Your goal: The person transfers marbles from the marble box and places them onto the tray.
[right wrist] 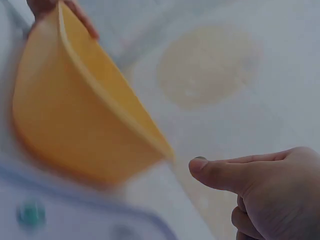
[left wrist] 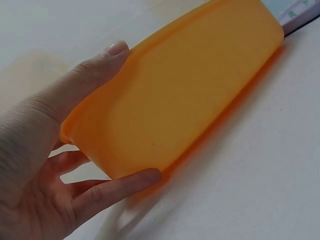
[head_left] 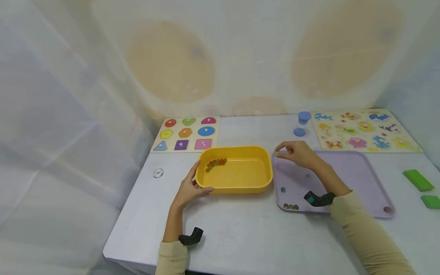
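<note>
My left hand (head_left: 187,191) grips the left end of a yellow plastic tub (head_left: 242,172), which is tilted a little. The thumb lies along the rim and a finger is under the base in the left wrist view. Several red-orange and green marbles (head_left: 216,163) lie at the tub's upper left. Past the tub's right end, my right hand (head_left: 297,153) pinches a small greenish marble (head_left: 276,153) between thumb and fingertip, over the corner of a lilac tray (head_left: 347,172). In the right wrist view the marble is mostly hidden by the thumb.
On the tray lie more marbles (head_left: 291,207) at the near edge, and a reddish round piece (head_left: 387,209) in the corner. Behind stand a shape puzzle (head_left: 176,133), an animal puzzle (head_left: 365,130) and a blue-capped sand timer (head_left: 302,124). Green blocks (head_left: 418,180) lie far right.
</note>
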`<state>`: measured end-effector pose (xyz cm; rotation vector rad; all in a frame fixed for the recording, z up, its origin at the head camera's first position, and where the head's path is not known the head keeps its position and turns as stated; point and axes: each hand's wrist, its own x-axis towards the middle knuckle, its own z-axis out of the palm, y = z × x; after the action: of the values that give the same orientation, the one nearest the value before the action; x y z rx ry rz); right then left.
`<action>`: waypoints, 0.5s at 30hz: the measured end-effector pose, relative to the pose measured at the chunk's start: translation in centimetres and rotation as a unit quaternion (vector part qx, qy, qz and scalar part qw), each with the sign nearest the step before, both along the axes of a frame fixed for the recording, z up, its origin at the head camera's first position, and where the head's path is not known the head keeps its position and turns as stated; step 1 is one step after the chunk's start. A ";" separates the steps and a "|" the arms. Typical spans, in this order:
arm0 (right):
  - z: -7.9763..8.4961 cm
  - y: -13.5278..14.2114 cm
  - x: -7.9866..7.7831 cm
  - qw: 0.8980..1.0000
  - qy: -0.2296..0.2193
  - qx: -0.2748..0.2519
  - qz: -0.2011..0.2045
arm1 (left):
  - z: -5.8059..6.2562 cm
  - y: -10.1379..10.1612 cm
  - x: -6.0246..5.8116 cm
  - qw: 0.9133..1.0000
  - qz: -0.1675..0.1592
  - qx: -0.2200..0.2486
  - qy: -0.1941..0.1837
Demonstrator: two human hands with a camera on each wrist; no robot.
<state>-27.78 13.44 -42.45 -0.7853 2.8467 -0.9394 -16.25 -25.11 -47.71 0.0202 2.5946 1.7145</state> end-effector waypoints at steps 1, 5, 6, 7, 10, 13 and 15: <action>-0.5 1.5 0.0 1.000 -0.002 0.003 -0.013 | 0.2 0.0 0.1 1.000 -0.001 0.001 -0.004; -2.4 6.5 0.3 0.999 0.008 0.030 -0.043 | 1.7 0.5 0.8 1.000 -0.013 0.001 -0.007; -2.9 7.5 0.4 0.998 0.012 0.038 -0.047 | 2.1 0.6 1.0 1.000 -0.013 -0.001 -0.006; -3.3 8.3 0.5 0.998 0.017 0.043 -0.048 | 2.4 0.7 1.1 1.000 -0.015 -0.005 -0.005; -3.9 10.0 1.2 0.997 0.010 0.056 -0.049 | 2.8 0.8 1.3 1.000 -0.017 -0.009 -0.003; -4.4 10.7 1.7 0.997 -0.008 0.062 -0.055 | 2.8 0.8 1.2 1.000 -0.019 -0.009 -0.002; -4.6 11.0 1.9 0.996 -0.015 0.063 -0.063 | 2.7 0.7 1.2 1.000 -0.022 -0.007 0.000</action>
<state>-25.86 24.43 -47.06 -0.5796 2.9239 -0.7685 -15.05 -24.39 -45.02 0.0762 2.5851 1.6816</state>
